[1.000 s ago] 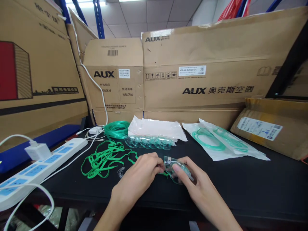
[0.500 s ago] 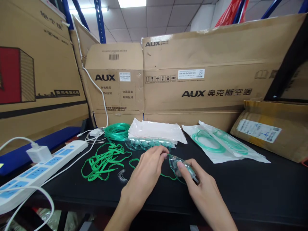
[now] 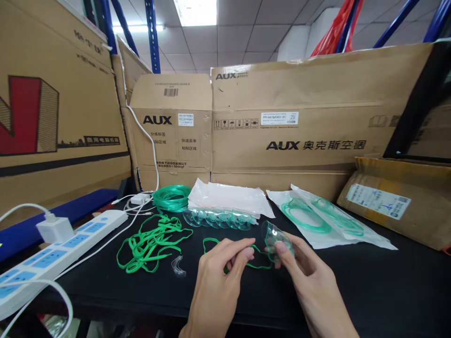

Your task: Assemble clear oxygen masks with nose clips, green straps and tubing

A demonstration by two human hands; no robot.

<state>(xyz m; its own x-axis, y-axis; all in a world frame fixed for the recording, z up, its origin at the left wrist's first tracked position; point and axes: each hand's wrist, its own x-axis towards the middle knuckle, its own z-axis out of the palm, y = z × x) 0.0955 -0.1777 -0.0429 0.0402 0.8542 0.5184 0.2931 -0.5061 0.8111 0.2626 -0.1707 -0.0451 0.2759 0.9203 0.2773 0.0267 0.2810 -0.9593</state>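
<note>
Between the thumb and fingers of my right hand [image 3: 306, 267] is a clear green-tinted mask [image 3: 275, 239], held just above the black table. A thin green strap [image 3: 259, 266] runs from beside the mask toward my left hand [image 3: 221, 277]. My left hand is closed, thumb against fingers, with part of the green strap at its fingertips. Behind both hands, a row of similar clear masks [image 3: 220, 219] lies in front of white packets [image 3: 229, 197].
Loose green straps [image 3: 148, 244], thin clear strips [image 3: 178, 266] and coiled green tubing [image 3: 171, 198] lie left. A white power strip [image 3: 63, 253] borders them. Packaged tubing [image 3: 310, 216] and a taped parcel [image 3: 398, 202] lie right. Cardboard [image 3: 282, 136] stands behind.
My hands have moved apart, and my left fingers have come away from the mask's edge. The mask is turned more upright in my right hand. The camera view has tilted upward a little.
</note>
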